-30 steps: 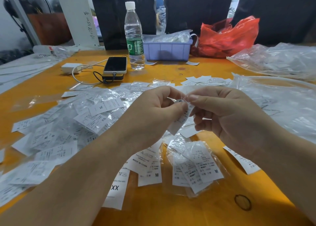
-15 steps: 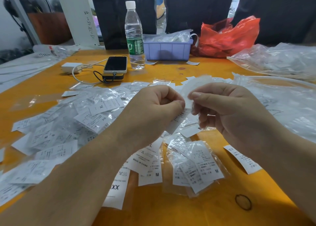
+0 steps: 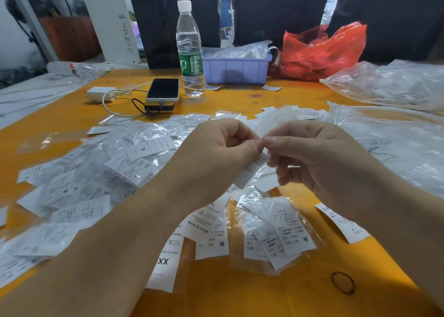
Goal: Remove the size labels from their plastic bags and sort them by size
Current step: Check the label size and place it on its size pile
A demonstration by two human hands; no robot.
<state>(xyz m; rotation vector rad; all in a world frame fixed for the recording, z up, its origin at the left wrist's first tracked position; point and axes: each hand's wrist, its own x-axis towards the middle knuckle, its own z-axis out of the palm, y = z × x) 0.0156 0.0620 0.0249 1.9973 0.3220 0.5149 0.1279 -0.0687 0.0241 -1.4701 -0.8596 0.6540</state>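
Hands (image 3: 260, 148) pinching blurred label bag (image 3: 274, 121)

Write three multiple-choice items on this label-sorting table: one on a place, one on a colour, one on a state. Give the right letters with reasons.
1. Where does the water bottle stand?
A. Beside the phone
B. Inside the tray
C. At the table's near edge

2. What colour is the crumpled bag behind the tray?
A. Blue
B. Red
C. Green

3. What are the hands doing?
A. Resting flat on the table
B. Lifting the bottle
C. Pinching one small plastic bag between them

Key: 1 A, the bottle stands just right of the phone; 2 B, the bag is plainly red; 3 C, the left hand and right hand meet fingertip to fingertip on the bag.
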